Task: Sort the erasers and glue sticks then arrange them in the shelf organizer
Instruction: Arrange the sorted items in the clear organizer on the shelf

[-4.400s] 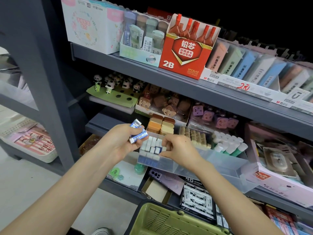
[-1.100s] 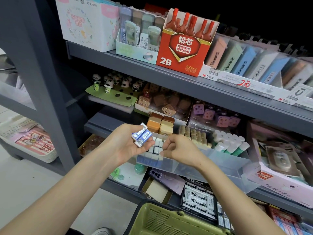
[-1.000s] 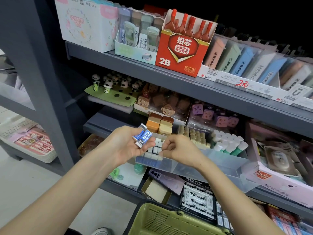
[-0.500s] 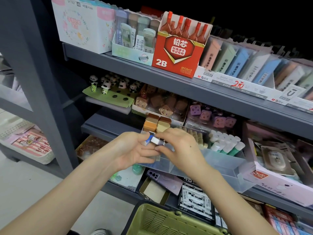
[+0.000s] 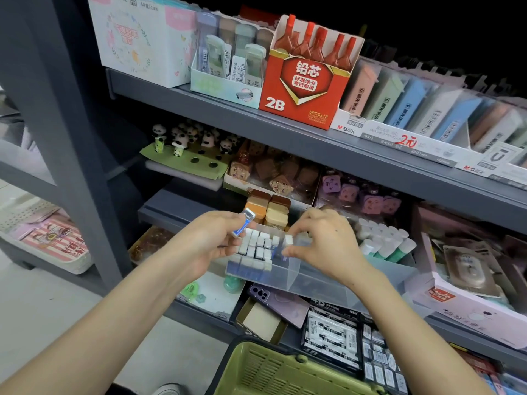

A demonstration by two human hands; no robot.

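Our right hand (image 5: 325, 246) pinches a white-ended eraser (image 5: 289, 240) — upright eraser rows (image 5: 256, 248) in the shelf organizer (image 5: 319, 280) sit just below-left of its fingers (image 5: 299, 228); left hand (image 5: 205, 243) grips a blue-sleeved eraser (image 5: 245, 222).

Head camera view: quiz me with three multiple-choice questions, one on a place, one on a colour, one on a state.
1. Where are the glue sticks? A on the floor; B right of the right hand; C hanging from hooks.
2. What colour is the 2B box? A red; B blue; C yellow.
3. What is the left hand doing? A hanging empty; B holding a blue-and-white eraser; C pointing upward.
Answers: B, their white caps show right of that hand; A, its front is red; B, fingers curl round the eraser.
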